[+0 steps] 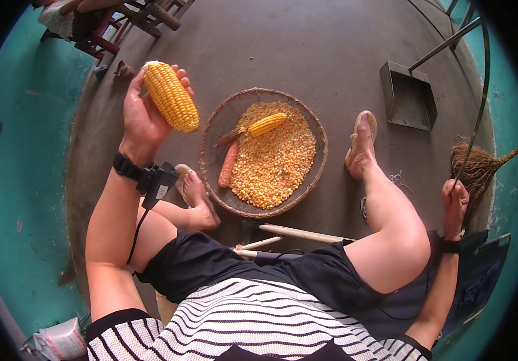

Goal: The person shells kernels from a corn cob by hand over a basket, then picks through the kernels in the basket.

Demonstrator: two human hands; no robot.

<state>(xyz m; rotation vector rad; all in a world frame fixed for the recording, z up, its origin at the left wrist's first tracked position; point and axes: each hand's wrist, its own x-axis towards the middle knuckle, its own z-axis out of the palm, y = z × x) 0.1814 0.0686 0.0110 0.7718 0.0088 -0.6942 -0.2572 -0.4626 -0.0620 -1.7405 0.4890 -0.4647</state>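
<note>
My left hand (144, 115) holds a large ear of yellow corn (172, 97) up to the left of a round woven basket (323, 149). Off to the right, my right hand (455, 205) is closed around a long thin dark rod (479, 115). Loose corn kernels (272, 158) fill much of the basket, which rests on the floor between my feet. A smaller ear of corn (268, 124) lies on the kernels, with a dark reddish piece (228, 137) at its left end. Along the basket's left side lies a bare reddish corncob (228, 164).
A metal dustpan (410, 97) and a straw broom (475, 169) are to the right. Wooden stools (150, 18) and part of another person (71, 18) are at the upper left. A folding frame (304, 232) lies below the basket; a white packet (62, 338) is lower left.
</note>
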